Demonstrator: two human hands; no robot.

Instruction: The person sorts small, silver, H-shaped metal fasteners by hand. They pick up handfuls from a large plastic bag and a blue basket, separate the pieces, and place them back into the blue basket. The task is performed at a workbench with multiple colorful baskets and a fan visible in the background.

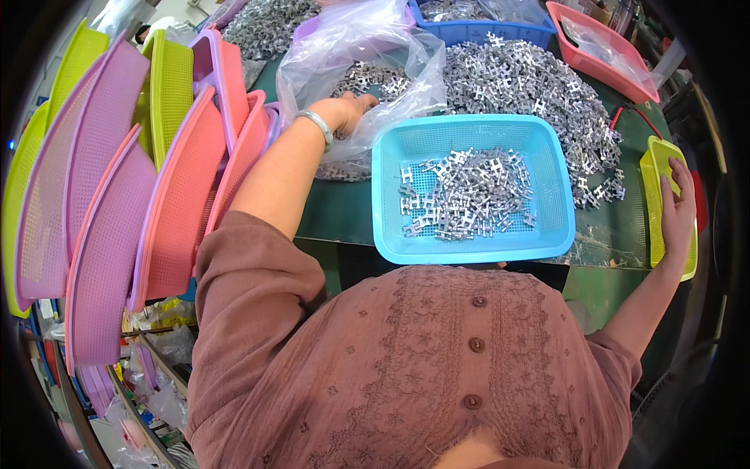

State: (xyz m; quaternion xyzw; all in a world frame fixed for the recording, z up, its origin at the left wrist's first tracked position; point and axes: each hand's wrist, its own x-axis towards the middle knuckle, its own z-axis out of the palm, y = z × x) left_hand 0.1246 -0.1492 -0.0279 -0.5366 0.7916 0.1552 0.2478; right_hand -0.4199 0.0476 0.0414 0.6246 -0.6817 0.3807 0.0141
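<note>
My left hand (pixel 349 114), with a pale bangle at the wrist, reaches over the mouth of a clear plastic bag (pixel 426 78) that holds small silver metal pieces (pixel 375 78). Its fingers are loosely bent and a little apart, with nothing visible between them. Straight ahead of me a light blue basket (pixel 383 187) sits at the table's front edge, with a heap of small H-shaped metal parts (pixel 476 191) in it. At the far right my right hand (pixel 680 199) is at a yellow-green basket (pixel 656 227), fingers apart and holding no metal part that I can see.
A large pile of metal parts (pixel 523 86) covers the green table (pixel 336 211) behind the blue basket. Stacked purple, pink and green baskets (pixel 176 211) rise at the left. A dark blue bin (pixel 476 31) and a pink basket (pixel 601 66) stand at the back.
</note>
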